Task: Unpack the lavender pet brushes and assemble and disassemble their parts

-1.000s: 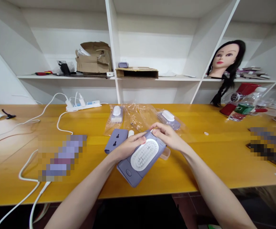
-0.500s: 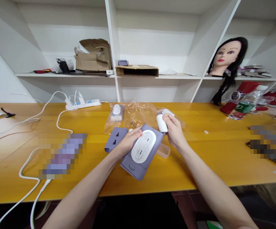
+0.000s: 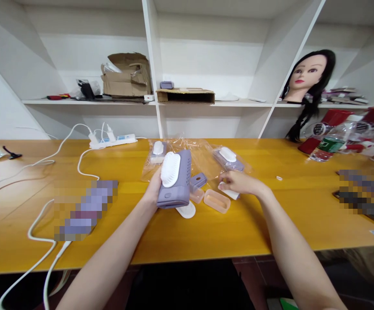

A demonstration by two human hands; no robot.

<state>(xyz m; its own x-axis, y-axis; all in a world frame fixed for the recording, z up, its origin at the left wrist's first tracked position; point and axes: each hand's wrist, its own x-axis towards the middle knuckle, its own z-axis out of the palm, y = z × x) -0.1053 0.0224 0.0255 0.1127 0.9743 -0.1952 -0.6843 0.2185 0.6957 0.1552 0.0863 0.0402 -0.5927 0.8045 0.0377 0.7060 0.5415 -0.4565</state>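
Observation:
My left hand [image 3: 153,189] grips a purple device [image 3: 177,181] with a white oval brush pad on its face, holding it upright just above the yellow table [image 3: 270,215]. My right hand [image 3: 240,183] rests low on the table to the right, fingers closed on a small white part [image 3: 229,192] that lies against the tabletop. Between the hands sit a translucent pink tray [image 3: 217,200], a smaller clear cap [image 3: 197,194], a white oval piece [image 3: 187,210] and a small purple part [image 3: 199,179].
Clear plastic bags with more purple-and-white devices [image 3: 228,158] lie behind the hands. A white power strip [image 3: 112,141] with cables runs to the left. A mannequin head [image 3: 306,82], a water bottle [image 3: 330,146] and red items stand at right; cardboard boxes [image 3: 127,77] sit on the shelves.
My left hand has lifted and turned the purple device upright. My right hand carried the white part down from the device to the table, and small pieces beneath the device have come into view.

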